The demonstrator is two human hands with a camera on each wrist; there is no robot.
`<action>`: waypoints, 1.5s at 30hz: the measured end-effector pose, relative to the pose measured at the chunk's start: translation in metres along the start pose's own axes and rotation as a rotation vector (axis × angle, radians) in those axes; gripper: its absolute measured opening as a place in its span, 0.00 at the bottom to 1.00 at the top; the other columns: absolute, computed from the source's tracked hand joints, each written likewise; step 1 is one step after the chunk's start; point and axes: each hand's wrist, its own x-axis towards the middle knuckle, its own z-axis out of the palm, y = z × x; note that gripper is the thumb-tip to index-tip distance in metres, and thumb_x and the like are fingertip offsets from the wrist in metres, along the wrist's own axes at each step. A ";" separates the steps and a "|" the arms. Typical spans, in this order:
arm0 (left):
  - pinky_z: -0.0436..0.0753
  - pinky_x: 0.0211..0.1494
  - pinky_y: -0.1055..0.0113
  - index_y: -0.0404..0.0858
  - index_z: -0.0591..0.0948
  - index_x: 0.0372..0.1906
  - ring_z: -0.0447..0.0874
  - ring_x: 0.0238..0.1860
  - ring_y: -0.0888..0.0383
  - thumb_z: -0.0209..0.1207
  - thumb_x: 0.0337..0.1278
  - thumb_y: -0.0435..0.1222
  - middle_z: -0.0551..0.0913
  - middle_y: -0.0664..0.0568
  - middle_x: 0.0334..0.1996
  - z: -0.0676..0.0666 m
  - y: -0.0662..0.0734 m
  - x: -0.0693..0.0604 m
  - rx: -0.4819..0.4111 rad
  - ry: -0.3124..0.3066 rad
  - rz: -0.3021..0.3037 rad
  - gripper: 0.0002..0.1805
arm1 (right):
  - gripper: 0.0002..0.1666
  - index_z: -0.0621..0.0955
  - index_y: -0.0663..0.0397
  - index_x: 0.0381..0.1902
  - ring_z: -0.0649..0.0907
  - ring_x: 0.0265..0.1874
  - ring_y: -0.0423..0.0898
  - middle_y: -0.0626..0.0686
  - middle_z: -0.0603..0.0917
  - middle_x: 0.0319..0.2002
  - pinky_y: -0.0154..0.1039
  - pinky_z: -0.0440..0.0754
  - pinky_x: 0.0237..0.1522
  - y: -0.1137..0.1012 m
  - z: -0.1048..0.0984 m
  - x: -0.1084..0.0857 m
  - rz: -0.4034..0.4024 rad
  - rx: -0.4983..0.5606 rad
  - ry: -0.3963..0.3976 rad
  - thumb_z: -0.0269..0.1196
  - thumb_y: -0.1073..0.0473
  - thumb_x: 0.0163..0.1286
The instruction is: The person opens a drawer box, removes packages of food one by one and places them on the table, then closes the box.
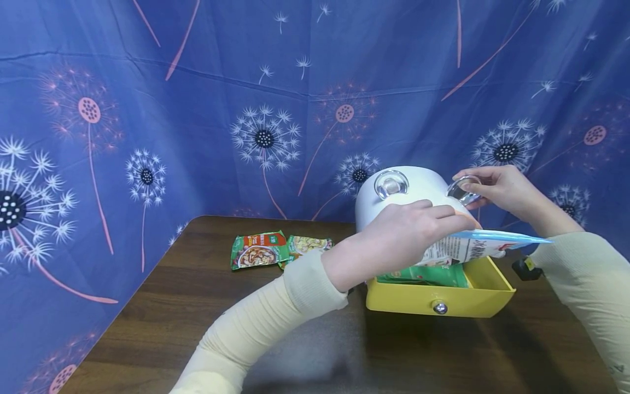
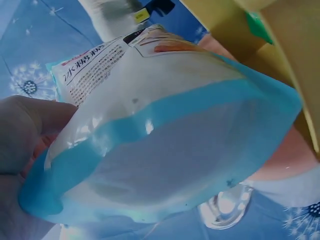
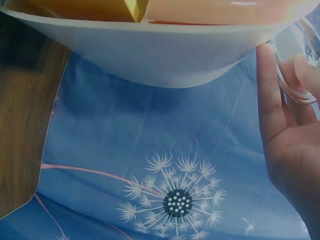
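A white rounded container (image 1: 418,189) has a yellow drawer (image 1: 406,298) pulled out at its front. The left hand (image 1: 403,235) grips a white bag with light-blue edges (image 1: 460,249), held tilted above the drawer. In the left wrist view, fingers of the left hand (image 2: 25,130) hold one side of the bag (image 2: 165,155), whose broad blue-edged end faces the camera. The right hand (image 1: 509,191) pinches a shiny round handle (image 1: 462,190) at the container's upper right. The right wrist view shows the right hand (image 3: 295,140) on that handle (image 3: 290,45), beside the white shell (image 3: 165,55).
A green packet (image 1: 443,275) lies in the drawer. Two food packets, one red and green (image 1: 261,250) and one paler (image 1: 309,244), lie on the wooden table (image 1: 197,295) left of the container. A second shiny round piece (image 1: 391,185) sits atop the container. Blue patterned cloth (image 1: 197,109) hangs behind.
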 end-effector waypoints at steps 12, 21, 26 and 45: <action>0.81 0.39 0.70 0.52 0.71 0.63 0.77 0.49 0.59 0.50 0.65 0.34 0.76 0.61 0.56 -0.011 0.000 -0.012 0.137 0.197 0.070 0.23 | 0.27 0.74 0.56 0.60 0.86 0.29 0.44 0.41 0.85 0.37 0.35 0.83 0.32 0.001 -0.002 -0.002 0.002 -0.024 0.000 0.57 0.48 0.69; 0.75 0.37 0.75 0.52 0.74 0.60 0.76 0.43 0.61 0.49 0.63 0.29 0.79 0.62 0.50 -0.017 -0.011 -0.020 0.116 0.234 0.043 0.23 | 0.28 0.72 0.55 0.62 0.86 0.29 0.45 0.65 0.80 0.51 0.38 0.83 0.31 -0.002 -0.003 -0.001 0.026 -0.052 -0.033 0.54 0.46 0.70; 0.76 0.36 0.74 0.51 0.75 0.58 0.75 0.42 0.62 0.51 0.62 0.29 0.80 0.62 0.50 -0.020 -0.018 -0.028 0.098 0.281 0.022 0.22 | 0.29 0.74 0.53 0.61 0.84 0.28 0.42 0.64 0.78 0.52 0.38 0.82 0.29 -0.003 -0.003 -0.001 0.041 -0.095 -0.003 0.56 0.43 0.68; 0.82 0.32 0.71 0.47 0.80 0.53 0.78 0.47 0.58 0.51 0.62 0.28 0.83 0.57 0.44 -0.011 -0.034 -0.064 0.162 0.493 0.050 0.18 | 0.25 0.75 0.54 0.59 0.83 0.29 0.39 0.30 0.81 0.33 0.37 0.81 0.28 -0.002 -0.002 -0.001 0.010 -0.074 0.030 0.57 0.47 0.69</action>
